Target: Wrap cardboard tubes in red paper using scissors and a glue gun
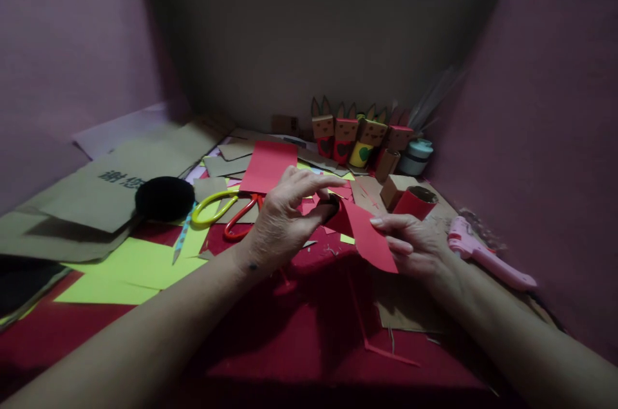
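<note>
My left hand (290, 212) is closed around a short tube (331, 204), whose dark round opening shows between thumb and fingers. Most of that tube is hidden by the hand and paper. From it a strip of red paper (369, 238) runs out to the right, curving downward at its free end. My right hand (412, 245) pinches this loose end, thumb on top. Just beyond my right hand stands a red-covered cardboard tube (415, 203), beside a small cardboard box (396, 190). Yellow-and-red-handled scissors (212, 209) lie left of my left hand.
Several tube figures with ears (345, 135) stand at the back near a teal-lidded jar (418, 154). A pink glue gun (487, 254) lies right. Yellow paper (130, 267), a pencil (183, 235), a black round object (165, 198), a red sheet (270, 165) and brown cardboard (120, 164) lie left.
</note>
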A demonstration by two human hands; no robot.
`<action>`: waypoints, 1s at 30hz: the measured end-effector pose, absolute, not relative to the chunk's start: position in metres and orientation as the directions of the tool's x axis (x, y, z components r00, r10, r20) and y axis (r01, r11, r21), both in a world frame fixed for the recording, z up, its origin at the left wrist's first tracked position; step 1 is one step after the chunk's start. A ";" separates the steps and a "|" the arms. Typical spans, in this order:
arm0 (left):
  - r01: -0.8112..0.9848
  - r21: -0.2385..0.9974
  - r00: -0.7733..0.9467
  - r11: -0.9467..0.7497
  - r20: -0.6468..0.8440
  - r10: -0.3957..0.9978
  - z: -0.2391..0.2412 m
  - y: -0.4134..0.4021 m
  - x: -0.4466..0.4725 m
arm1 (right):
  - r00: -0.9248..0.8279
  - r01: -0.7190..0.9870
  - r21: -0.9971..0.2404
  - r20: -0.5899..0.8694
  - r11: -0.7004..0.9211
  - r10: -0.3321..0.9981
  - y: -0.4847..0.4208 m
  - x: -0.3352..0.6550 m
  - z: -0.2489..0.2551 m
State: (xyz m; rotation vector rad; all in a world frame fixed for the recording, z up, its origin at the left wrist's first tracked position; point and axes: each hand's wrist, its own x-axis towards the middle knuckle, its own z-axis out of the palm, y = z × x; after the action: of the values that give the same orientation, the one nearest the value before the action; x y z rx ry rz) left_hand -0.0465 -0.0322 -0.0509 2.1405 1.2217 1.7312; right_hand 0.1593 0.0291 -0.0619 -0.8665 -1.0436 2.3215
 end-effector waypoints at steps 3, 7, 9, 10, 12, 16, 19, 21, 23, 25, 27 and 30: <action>0.590 0.377 0.113 -0.714 0.837 0.536 -0.051 -0.030 -0.049 | -0.726 -0.127 -0.781 -0.347 -0.611 0.594 0.027 0.158 -0.061; 0.577 0.306 0.237 -0.757 0.825 0.513 -0.052 -0.028 -0.051 | -0.756 -0.121 -0.765 -0.342 -0.632 0.558 0.026 0.158 -0.061; 0.576 0.313 0.263 -0.756 0.804 0.533 -0.052 -0.029 -0.050 | -0.772 -0.111 -0.752 -0.346 -0.650 0.533 0.027 0.158 -0.063; 0.576 0.320 0.270 -0.752 0.794 0.544 -0.052 -0.029 -0.050 | -0.780 -0.107 -0.746 -0.346 -0.657 0.521 0.027 0.158 -0.063; 0.571 0.331 0.284 -0.751 0.779 0.559 -0.052 -0.030 -0.051 | -0.798 -0.090 -0.745 -0.344 -0.661 0.495 0.027 0.158 -0.065; 0.560 0.335 0.319 -0.757 0.757 0.571 -0.049 -0.031 -0.052 | -0.799 -0.062 -0.750 -0.358 -0.658 0.483 0.027 0.159 -0.066; 0.562 0.360 0.299 -0.745 0.752 0.588 -0.047 -0.033 -0.053 | -0.799 -0.098 -0.734 -0.345 -0.672 0.493 0.026 0.158 -0.065; 0.553 0.408 0.255 -0.726 0.747 0.614 -0.047 -0.035 -0.053 | -0.791 -0.153 -0.718 -0.323 -0.679 0.519 0.026 0.157 -0.064; 0.551 0.466 0.190 -0.692 0.738 0.648 -0.046 -0.037 -0.053 | -0.773 -0.219 -0.708 -0.294 -0.671 0.563 0.027 0.155 -0.063; 0.554 0.524 0.113 -0.647 0.722 0.682 -0.046 -0.038 -0.053 | -0.757 -0.266 -0.708 -0.266 -0.654 0.596 0.029 0.154 -0.064; 0.537 0.576 0.034 -0.616 0.715 0.699 -0.044 -0.040 -0.053 | -0.720 -0.313 -0.718 -0.247 -0.622 0.648 0.030 0.153 -0.065; 0.486 0.632 -0.040 -0.604 0.706 0.707 -0.040 -0.041 -0.054 | -0.577 -0.391 -0.770 -0.222 -0.504 0.786 0.027 0.151 -0.063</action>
State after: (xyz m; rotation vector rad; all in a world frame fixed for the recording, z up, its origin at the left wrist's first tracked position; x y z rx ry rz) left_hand -0.0536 -0.0413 -0.0404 2.0327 1.2884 1.7052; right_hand 0.1512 0.0275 -0.0632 -0.7397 -0.8886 2.1101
